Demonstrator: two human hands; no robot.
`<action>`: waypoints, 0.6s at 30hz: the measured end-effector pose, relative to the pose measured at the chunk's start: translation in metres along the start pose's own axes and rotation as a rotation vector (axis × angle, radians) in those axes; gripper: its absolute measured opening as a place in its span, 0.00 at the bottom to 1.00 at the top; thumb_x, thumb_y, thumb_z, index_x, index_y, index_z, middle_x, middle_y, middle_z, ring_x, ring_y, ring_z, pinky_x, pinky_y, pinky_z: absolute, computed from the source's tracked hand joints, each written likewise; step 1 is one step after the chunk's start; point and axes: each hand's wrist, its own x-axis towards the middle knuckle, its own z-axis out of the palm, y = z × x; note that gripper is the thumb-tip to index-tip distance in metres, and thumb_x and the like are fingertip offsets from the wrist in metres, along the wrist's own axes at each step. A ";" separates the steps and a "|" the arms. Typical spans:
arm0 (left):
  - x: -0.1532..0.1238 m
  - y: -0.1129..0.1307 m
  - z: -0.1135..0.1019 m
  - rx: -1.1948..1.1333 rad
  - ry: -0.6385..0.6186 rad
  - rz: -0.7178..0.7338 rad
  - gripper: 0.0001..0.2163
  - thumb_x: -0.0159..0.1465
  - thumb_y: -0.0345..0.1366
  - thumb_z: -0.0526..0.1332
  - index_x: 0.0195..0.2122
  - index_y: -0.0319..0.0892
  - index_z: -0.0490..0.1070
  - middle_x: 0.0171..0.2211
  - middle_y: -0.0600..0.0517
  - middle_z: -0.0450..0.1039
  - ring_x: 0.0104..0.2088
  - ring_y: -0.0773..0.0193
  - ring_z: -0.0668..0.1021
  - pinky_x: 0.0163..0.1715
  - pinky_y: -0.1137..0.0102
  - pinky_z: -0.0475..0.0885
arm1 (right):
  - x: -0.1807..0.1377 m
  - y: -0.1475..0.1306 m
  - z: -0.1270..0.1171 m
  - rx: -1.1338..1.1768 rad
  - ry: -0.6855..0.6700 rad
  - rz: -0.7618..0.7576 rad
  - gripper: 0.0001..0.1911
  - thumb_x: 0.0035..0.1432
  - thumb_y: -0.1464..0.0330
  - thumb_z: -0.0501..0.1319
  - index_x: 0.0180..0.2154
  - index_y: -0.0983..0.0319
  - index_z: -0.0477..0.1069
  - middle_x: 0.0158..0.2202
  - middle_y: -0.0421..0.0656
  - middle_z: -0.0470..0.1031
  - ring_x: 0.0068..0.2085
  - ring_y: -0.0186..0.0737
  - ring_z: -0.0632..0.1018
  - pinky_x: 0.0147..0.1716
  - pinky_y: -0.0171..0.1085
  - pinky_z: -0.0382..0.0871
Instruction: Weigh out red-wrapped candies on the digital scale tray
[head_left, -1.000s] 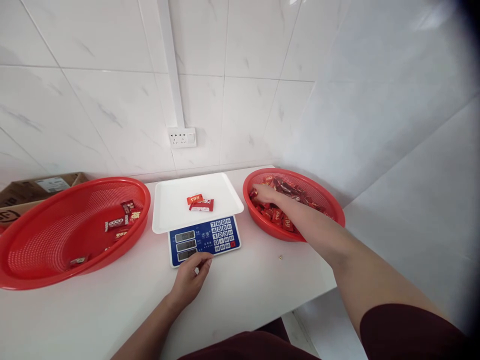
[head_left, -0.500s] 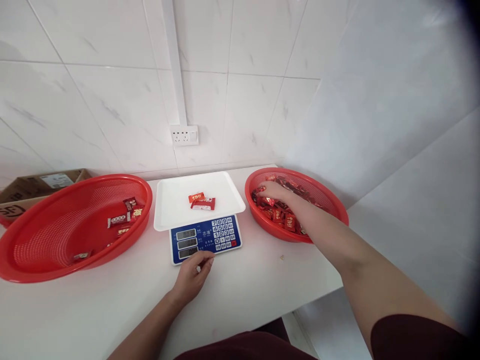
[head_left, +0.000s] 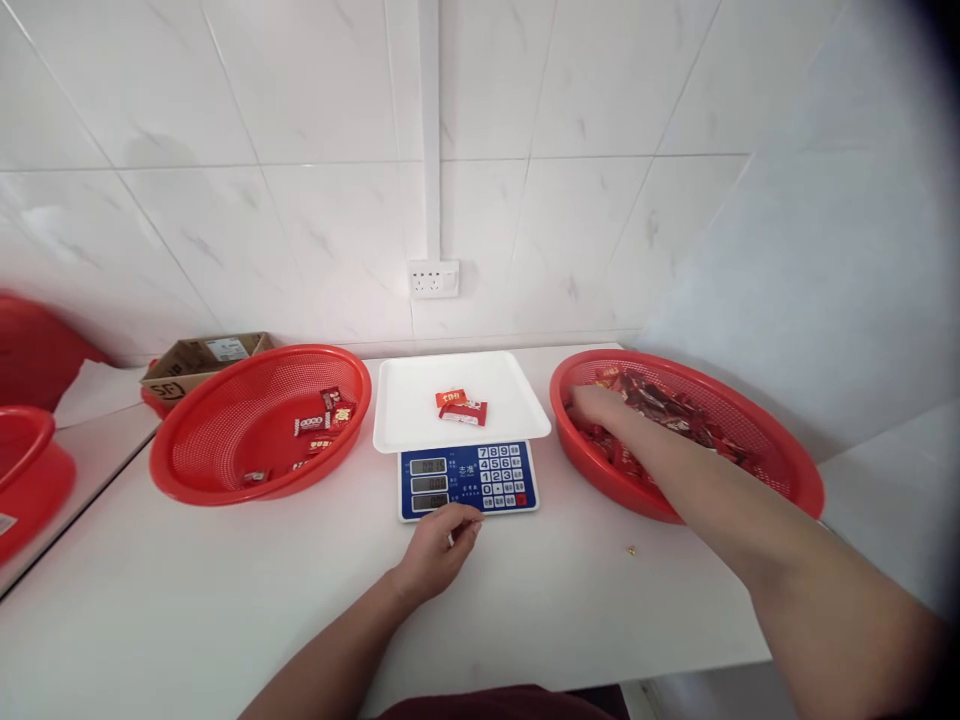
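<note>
On the right, my right hand [head_left: 600, 405] digs, grip unclear, among basket [head_left: 780, 480] candies [head_left: 660, 400]; left hand [head_left: 439, 545], loosely curled and empty, steadies the scale [head_left: 466, 480]; next, lift one wrapper cleanly.

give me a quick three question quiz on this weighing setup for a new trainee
1. True or false: the right hand is inside the right basket of red packets.
2. How many packets lie on the scale tray? A) none B) two C) six
3. Where does the left hand rest?

Key
1. True.
2. B: two red packets.
3. On the white table, its fingers at the front edge of the blue scale. The left basket holds only a few packets.
</note>
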 end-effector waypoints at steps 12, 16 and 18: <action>0.002 0.003 0.000 -0.045 0.004 -0.033 0.09 0.63 0.36 0.53 0.36 0.42 0.72 0.31 0.50 0.75 0.29 0.66 0.74 0.28 0.73 0.70 | -0.038 0.044 -0.035 0.149 0.247 -0.087 0.11 0.56 0.61 0.53 0.32 0.57 0.71 0.35 0.42 0.77 0.36 0.44 0.75 0.32 0.36 0.64; 0.003 0.002 0.004 -0.057 0.008 -0.039 0.09 0.62 0.37 0.53 0.36 0.41 0.71 0.32 0.50 0.75 0.29 0.66 0.74 0.29 0.72 0.70 | -0.050 0.049 -0.039 0.220 0.270 -0.102 0.11 0.57 0.62 0.54 0.34 0.58 0.72 0.38 0.42 0.77 0.38 0.42 0.75 0.35 0.35 0.65; 0.003 0.001 0.006 -0.047 0.002 -0.040 0.09 0.62 0.37 0.54 0.36 0.42 0.71 0.32 0.50 0.75 0.29 0.66 0.74 0.29 0.72 0.71 | -0.050 0.047 -0.037 0.213 0.201 -0.126 0.11 0.56 0.65 0.55 0.37 0.59 0.73 0.42 0.42 0.76 0.42 0.43 0.75 0.40 0.35 0.65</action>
